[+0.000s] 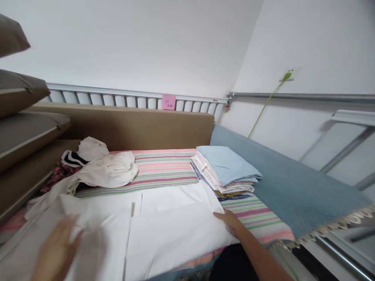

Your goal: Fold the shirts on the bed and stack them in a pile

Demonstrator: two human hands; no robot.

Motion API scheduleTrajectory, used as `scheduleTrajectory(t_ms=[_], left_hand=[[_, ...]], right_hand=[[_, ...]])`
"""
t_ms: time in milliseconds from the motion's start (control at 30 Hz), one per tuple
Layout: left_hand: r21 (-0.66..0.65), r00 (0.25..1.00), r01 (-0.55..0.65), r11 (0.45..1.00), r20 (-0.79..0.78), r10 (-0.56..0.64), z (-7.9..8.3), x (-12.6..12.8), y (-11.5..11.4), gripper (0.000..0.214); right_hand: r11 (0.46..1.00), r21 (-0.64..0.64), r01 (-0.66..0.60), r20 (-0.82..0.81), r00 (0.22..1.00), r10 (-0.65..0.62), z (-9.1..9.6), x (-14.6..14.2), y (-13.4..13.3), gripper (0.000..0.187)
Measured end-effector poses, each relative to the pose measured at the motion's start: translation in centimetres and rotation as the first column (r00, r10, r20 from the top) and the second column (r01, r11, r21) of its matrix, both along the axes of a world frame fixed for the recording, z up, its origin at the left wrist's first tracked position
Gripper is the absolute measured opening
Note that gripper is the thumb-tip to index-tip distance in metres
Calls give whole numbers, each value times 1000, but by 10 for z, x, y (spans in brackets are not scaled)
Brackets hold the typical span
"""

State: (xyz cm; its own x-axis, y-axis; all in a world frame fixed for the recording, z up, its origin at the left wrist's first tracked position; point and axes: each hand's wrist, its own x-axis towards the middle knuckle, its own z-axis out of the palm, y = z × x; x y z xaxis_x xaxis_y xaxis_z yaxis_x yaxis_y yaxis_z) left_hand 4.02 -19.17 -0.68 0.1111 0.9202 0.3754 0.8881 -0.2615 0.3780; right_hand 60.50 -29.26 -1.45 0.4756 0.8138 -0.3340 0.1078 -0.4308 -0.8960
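A large white garment (178, 230) lies spread and partly folded across the front of the bed; I cannot make out its exact kind. My right hand (227, 221) has its fingers closed on the right edge of this garment. Over the left part of the white fabric is my left hand (58, 246), blurred, its thumb apart from the fingers and nothing visible in it. Whether it touches the cloth I cannot tell. Beyond my right hand sits a stack of folded clothes with a light blue piece (231, 164) on top.
Crumpled cream clothes (109, 169) lie at the left on the striped sheet (166, 168). Brown padded panels (26, 132) rise along the left side. A brown board (146, 128) stands at the back, and a blue fringed cover (281, 191) drapes the right side.
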Motion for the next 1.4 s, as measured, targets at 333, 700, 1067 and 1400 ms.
scheduleTrajectory(t_ms=[333, 700, 1067, 1400], left_hand=[[-77, 900, 402, 912, -152, -409, -50, 206, -23, 50], [-355, 290, 623, 696, 932, 216, 0, 194, -28, 61], [-331, -87, 683, 651, 848, 523, -4, 181, -30, 34], [-370, 743, 164, 914, 656, 132, 14, 167, 23, 50]], right_hand=[[980, 47, -196, -320, 926, 200, 54, -15, -7, 61], [872, 40, -489, 426, 797, 427, 103, -190, 48, 59], [768, -110, -631, 523, 621, 584, 35, -257, 35, 39], [846, -113, -521, 920, 267, 287, -44, -190, 43, 53]])
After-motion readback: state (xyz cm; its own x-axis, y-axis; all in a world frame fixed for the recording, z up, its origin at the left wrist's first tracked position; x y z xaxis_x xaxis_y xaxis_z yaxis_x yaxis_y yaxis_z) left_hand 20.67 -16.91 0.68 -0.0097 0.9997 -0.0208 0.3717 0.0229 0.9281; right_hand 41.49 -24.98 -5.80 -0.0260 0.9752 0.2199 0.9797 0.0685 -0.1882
